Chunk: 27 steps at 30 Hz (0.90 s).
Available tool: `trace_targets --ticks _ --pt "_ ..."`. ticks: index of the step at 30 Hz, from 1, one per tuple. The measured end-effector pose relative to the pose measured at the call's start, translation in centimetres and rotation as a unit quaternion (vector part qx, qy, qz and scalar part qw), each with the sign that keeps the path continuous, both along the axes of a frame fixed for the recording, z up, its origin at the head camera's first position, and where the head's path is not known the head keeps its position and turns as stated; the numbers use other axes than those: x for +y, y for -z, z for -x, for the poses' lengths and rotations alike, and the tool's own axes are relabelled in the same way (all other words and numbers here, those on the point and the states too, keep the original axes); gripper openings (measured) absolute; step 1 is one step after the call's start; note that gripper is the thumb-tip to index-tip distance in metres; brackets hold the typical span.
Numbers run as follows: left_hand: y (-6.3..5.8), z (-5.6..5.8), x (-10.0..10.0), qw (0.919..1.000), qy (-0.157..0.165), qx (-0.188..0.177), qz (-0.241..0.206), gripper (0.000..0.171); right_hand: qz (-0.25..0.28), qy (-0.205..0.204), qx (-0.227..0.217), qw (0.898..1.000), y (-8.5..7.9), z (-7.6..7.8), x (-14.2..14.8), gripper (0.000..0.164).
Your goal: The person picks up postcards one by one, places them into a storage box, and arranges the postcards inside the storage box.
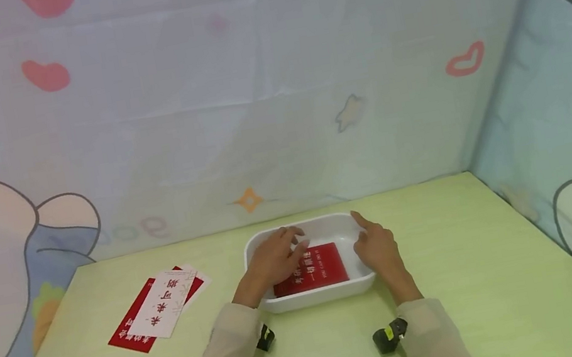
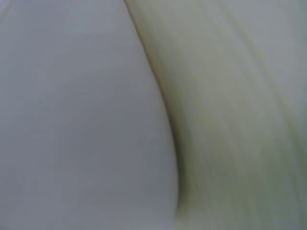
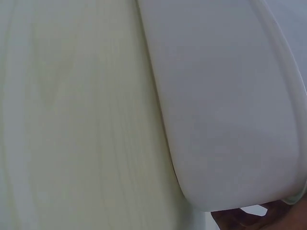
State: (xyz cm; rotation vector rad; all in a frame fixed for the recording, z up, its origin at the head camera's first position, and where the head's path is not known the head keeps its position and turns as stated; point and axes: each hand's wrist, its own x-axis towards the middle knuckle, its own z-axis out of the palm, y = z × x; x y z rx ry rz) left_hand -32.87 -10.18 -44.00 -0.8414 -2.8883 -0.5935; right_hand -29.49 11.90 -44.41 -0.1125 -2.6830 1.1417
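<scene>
A white rectangular tray (image 1: 318, 296) sits on the table in the head view, and a red card (image 1: 327, 267) with white lettering lies in it. My left hand (image 1: 276, 258) reaches over the tray's left end, fingers loosely bent above the card, partly covering it. Whether a fingertip touches the card is hard to tell. At the tray's right end my right hand (image 1: 377, 245) grips the rim, its index finger extended toward the far corner. The right wrist view has its fingers (image 3: 244, 219) around the tray's end wall. Only the tray's outer wall (image 2: 86, 120) and tabletop show in the left wrist view.
Left of the tray, red and white cards (image 1: 161, 305) overlap in a loose pile on the pale green table (image 1: 486, 271). A cartoon-printed curtain (image 1: 268, 79) rises along the table's back edge and another side stands at the right.
</scene>
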Motion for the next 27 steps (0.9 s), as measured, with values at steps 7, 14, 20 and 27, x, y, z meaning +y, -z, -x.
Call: trace_targets --ticks 7,14,20,27 --pt "-0.6 -0.4 -0.4 0.9994 -0.014 0.027 0.018 0.034 0.011 -0.002 -0.018 1.000 -0.1 -0.2 0.1 0.053" --pt "-1.3 -0.6 -1.2 0.9989 -0.022 0.040 -0.010 0.029 0.012 0.002 -0.046 0.999 -0.5 -0.2 0.1 0.050" --pt "-0.9 -0.7 -1.9 0.9972 -0.030 0.056 -0.039 0.028 0.026 -0.019 -0.052 0.998 -0.9 -0.4 0.0 0.051" --pt "-0.7 -0.9 -2.9 0.9937 -0.043 0.086 -0.057 0.025 0.023 -0.031 -0.034 0.999 -0.8 -0.4 -0.5 0.051"
